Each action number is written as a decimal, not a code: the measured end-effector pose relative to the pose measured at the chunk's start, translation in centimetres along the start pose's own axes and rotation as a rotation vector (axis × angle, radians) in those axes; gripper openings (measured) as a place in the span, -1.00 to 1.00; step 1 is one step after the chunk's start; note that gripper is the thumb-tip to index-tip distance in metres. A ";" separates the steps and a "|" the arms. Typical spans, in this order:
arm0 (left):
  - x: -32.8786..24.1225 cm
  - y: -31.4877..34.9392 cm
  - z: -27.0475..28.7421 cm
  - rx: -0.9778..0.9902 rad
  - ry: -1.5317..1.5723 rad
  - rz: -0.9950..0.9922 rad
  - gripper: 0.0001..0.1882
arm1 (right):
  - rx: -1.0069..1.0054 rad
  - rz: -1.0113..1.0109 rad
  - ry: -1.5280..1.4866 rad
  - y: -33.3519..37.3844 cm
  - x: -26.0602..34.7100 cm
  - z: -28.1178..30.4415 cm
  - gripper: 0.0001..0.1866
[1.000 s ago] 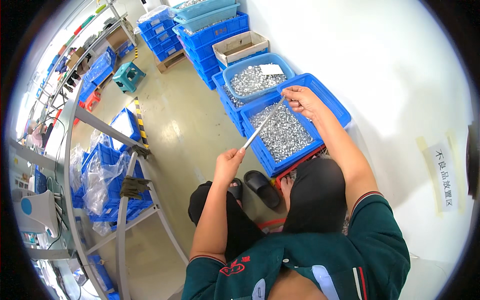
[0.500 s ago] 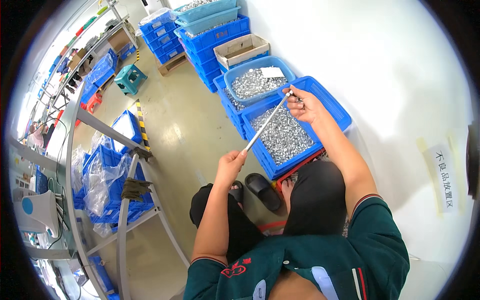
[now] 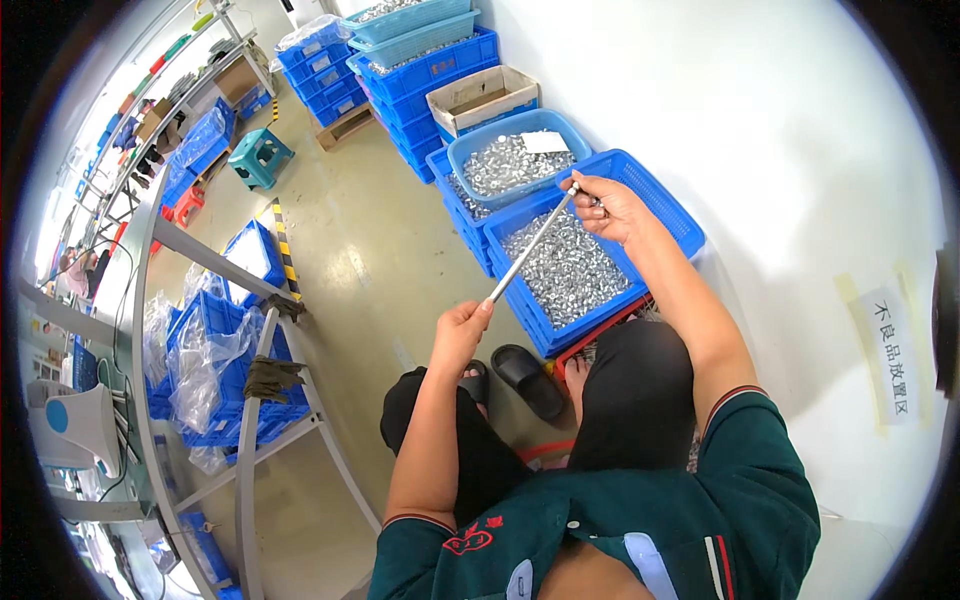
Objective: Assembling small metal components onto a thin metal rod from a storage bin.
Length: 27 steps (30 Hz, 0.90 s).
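A thin, straight metal rod (image 3: 532, 247) slants up and to the right between my hands. My left hand (image 3: 461, 330) is closed round its lower end. At the upper end, my right hand (image 3: 610, 212) pinches a small silver metal part (image 3: 573, 188) against the tip, and a few more such pieces show among its curled fingers. Both hands are above or beside a blue crate (image 3: 545, 338) filled with small silver metal parts (image 3: 568, 272). An empty-looking blue perforated basket (image 3: 660, 200) lies under and behind my right hand.
Beyond the crate stands a light-blue basin (image 3: 462, 150) of metal parts with a white card (image 3: 544, 142). Behind it are a carton-like box (image 3: 485, 100) and stacked blue crates (image 3: 400, 125). A metal frame (image 3: 245, 440) rises at the left; a white wall (image 3: 780, 130) borders the right.
My right hand has shifted very slightly left, with the small part at the rod's tip. My left hand keeps its hold in nearly the same place.
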<state>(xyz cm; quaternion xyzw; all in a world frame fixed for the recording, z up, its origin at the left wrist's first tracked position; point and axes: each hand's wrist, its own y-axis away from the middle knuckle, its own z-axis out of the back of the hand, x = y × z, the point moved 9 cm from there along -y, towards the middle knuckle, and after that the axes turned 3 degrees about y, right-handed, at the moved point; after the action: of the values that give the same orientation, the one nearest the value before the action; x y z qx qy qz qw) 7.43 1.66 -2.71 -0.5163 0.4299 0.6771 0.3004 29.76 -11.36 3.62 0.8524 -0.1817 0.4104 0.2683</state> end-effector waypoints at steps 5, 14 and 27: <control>-0.7 0.2 -0.3 -0.001 0.009 -0.031 -0.64 | 0.051 -0.035 0.025 0.3 0.4 0.0 -0.78; -0.2 -0.2 -2.5 0.124 0.229 0.126 -0.63 | 0.034 0.139 0.267 -0.1 0.1 -1.7 -0.70; 0.1 -0.9 -1.1 -0.002 0.266 0.127 -0.64 | -0.124 -0.262 0.005 -1.6 -5.5 2.5 -0.77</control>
<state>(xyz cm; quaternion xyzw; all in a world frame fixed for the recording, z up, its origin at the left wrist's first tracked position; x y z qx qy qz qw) 8.63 1.06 -3.13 -0.5736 0.4971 0.6207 0.1965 28.84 -11.09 -2.61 0.8496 -0.0934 0.3619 0.3722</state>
